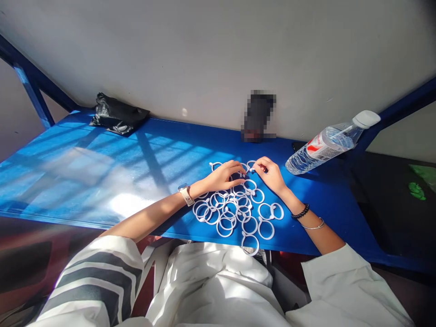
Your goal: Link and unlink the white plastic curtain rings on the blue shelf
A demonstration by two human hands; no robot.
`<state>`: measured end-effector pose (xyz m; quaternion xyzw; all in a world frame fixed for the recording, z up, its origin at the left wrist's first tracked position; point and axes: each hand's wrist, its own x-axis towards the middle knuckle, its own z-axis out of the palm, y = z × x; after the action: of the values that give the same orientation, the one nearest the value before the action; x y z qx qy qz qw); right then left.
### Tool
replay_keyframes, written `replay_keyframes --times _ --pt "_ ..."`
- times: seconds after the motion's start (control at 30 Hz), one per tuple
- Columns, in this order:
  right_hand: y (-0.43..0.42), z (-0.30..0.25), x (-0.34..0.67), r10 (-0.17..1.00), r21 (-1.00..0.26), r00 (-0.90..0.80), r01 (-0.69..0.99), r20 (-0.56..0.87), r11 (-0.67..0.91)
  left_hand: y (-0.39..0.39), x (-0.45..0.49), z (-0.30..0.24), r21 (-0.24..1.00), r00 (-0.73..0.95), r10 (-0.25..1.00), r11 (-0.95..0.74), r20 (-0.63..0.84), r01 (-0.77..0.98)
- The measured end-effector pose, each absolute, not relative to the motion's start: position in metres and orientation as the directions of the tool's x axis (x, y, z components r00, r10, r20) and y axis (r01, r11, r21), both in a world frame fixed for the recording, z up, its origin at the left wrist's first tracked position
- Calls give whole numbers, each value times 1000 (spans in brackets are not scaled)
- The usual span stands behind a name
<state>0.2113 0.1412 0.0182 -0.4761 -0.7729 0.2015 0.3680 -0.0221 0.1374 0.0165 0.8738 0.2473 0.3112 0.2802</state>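
Several white plastic rings lie linked and scattered on the blue table in front of me. My left hand, with a watch on its wrist, is curled over the far end of the pile, fingers pinched on a white ring. My right hand, with bead and metal bracelets on its wrist, meets it fingertip to fingertip and pinches a white ring piece between them. One ring hangs over the table's near edge.
A clear water bottle lies on its side at the right, close to my right hand. A crumpled black bag sits at the back left by the wall. A blurred dark object leans against the wall behind the rings.
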Motion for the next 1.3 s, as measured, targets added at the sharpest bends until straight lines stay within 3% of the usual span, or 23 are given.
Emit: replay_keyframes --times 0.17,0.27,0.37,0.47,0.6,0.8,1.1,1.3 --pt "139 18 209 802 -565 -346 576 487 591 134 -22 21 442 794 478 -845 376 300" --pt "132 21 205 719 -527 -517 490 466 694 135 -21 19 477 800 465 -839 380 261" --pt "126 23 201 713 -587 -589 443 379 678 141 -21 13 570 720 524 -793 455 217" --pt "122 26 198 754 -670 -577 429 313 606 143 -20 13 684 668 583 -714 463 150" --pt "120 30 194 763 -803 -589 303 265 513 136 -19 24 845 759 573 -531 308 58" --pt "117 28 189 834 -985 -539 41 122 170 129 -16 38 972 790 588 -233 173 -40" --pt "106 31 177 915 -963 -395 -207 -80 -173 127 -10 36 984 787 594 -48 167 -172" --pt "104 32 180 925 -922 -357 -301 -128 -244 127 -12 32 971 780 591 -25 207 -239"
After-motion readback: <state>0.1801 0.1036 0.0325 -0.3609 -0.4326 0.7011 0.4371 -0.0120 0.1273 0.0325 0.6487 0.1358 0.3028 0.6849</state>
